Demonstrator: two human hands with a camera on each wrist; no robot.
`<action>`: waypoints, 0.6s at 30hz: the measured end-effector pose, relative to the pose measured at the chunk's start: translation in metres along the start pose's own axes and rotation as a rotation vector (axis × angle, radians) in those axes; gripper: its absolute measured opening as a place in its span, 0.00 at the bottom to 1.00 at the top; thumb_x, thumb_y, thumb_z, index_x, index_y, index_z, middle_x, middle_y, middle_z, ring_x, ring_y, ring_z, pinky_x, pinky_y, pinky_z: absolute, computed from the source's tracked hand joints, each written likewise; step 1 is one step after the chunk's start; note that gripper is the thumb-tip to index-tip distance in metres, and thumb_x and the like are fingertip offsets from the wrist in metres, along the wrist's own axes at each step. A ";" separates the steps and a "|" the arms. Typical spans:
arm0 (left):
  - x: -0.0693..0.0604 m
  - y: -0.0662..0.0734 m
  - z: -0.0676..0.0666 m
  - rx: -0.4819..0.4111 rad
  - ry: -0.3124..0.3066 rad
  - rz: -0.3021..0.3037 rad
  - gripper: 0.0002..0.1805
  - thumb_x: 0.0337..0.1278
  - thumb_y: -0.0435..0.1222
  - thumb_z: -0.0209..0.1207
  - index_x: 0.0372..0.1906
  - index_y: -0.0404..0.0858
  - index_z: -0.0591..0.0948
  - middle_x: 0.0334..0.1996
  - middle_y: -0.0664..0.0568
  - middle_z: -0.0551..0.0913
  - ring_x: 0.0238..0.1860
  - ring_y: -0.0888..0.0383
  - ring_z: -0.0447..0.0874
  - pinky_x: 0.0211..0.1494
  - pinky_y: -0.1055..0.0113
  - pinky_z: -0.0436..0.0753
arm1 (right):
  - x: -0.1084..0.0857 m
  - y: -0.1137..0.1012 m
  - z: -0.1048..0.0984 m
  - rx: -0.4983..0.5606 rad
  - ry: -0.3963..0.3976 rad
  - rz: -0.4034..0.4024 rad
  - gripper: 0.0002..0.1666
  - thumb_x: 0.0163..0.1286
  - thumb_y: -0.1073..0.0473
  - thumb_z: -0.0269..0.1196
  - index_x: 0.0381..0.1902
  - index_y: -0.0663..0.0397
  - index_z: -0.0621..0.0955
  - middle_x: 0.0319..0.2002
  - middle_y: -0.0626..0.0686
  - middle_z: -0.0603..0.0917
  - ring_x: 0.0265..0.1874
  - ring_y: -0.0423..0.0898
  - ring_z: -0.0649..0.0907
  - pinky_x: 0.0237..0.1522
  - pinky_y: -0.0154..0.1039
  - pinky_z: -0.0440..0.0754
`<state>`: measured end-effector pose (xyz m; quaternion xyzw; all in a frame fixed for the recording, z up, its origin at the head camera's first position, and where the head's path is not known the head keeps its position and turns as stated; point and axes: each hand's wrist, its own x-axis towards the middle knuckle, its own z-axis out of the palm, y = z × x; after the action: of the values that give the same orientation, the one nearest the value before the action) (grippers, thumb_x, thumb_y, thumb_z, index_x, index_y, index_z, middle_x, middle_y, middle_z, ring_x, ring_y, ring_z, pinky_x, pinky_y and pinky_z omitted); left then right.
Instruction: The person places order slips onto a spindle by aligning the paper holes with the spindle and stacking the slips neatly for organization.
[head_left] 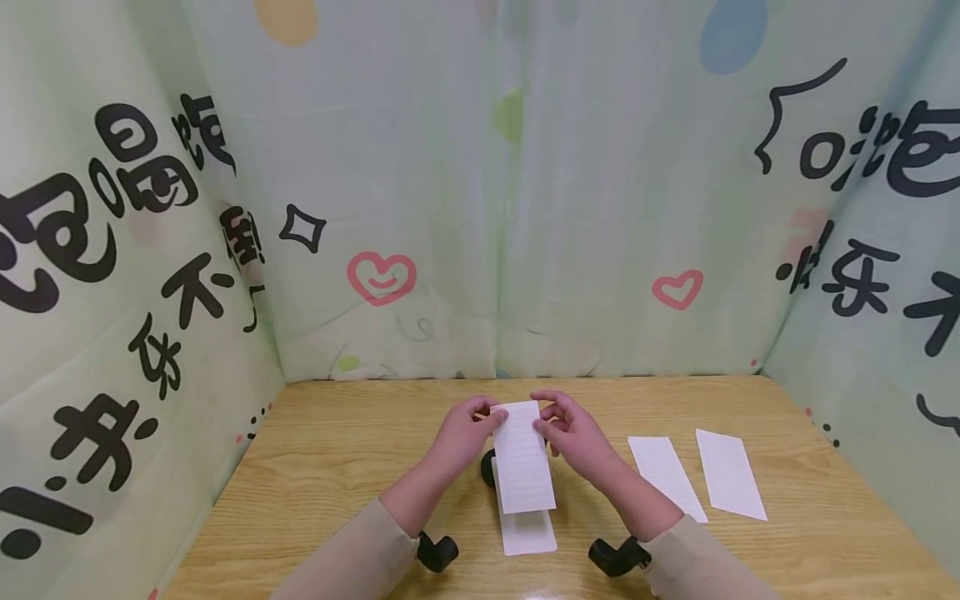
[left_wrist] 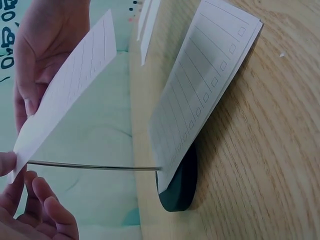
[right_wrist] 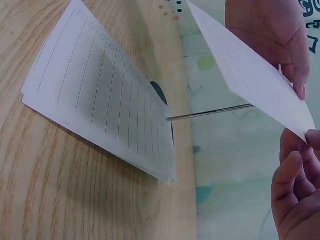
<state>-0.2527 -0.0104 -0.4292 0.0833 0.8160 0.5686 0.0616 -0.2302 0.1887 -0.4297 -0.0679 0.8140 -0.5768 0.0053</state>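
Between thumb and fingers, my left hand (head_left: 463, 433) pinches the top left edge of a lined paper sheet (head_left: 522, 467). My right hand (head_left: 576, 437) pinches the same sheet at its top right edge. Beneath it stands a paper spike, with a thin metal rod (left_wrist: 95, 166) rising from a dark round base (left_wrist: 187, 185). Several lined sheets with small checkboxes (left_wrist: 200, 85) are threaded low on the rod and lie tilted. The held sheet meets the rod's upper end; whether the tip has pierced it, I cannot tell.
Two loose white sheets, a nearer one (head_left: 666, 475) and a farther one (head_left: 731, 475), lie on the wooden table (head_left: 360, 417) to the right. A printed curtain (head_left: 450, 192) encloses the back and sides. Black wrist mounts (head_left: 437, 552) sit at both cuffs.
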 end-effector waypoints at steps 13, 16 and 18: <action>-0.003 -0.005 -0.002 -0.021 0.017 -0.026 0.12 0.69 0.48 0.58 0.43 0.46 0.83 0.40 0.53 0.80 0.43 0.49 0.79 0.40 0.62 0.76 | 0.002 0.002 0.002 -0.006 0.010 -0.010 0.22 0.72 0.65 0.60 0.62 0.55 0.75 0.39 0.56 0.79 0.26 0.58 0.76 0.27 0.42 0.78; -0.002 -0.005 -0.002 -0.010 0.018 -0.025 0.11 0.69 0.48 0.58 0.43 0.46 0.83 0.40 0.54 0.80 0.42 0.51 0.78 0.40 0.61 0.76 | 0.002 0.001 0.002 -0.010 0.011 -0.002 0.22 0.72 0.64 0.61 0.62 0.56 0.75 0.38 0.56 0.79 0.26 0.57 0.76 0.27 0.42 0.78; -0.002 -0.004 -0.002 -0.004 0.018 -0.024 0.11 0.69 0.48 0.58 0.42 0.46 0.83 0.40 0.54 0.80 0.41 0.53 0.77 0.40 0.61 0.75 | 0.001 0.000 0.002 -0.013 0.011 0.003 0.22 0.72 0.64 0.61 0.62 0.57 0.75 0.38 0.56 0.79 0.26 0.56 0.76 0.27 0.42 0.78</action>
<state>-0.2512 -0.0141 -0.4324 0.0685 0.8164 0.5701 0.0612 -0.2313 0.1866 -0.4302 -0.0635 0.8179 -0.5719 0.0013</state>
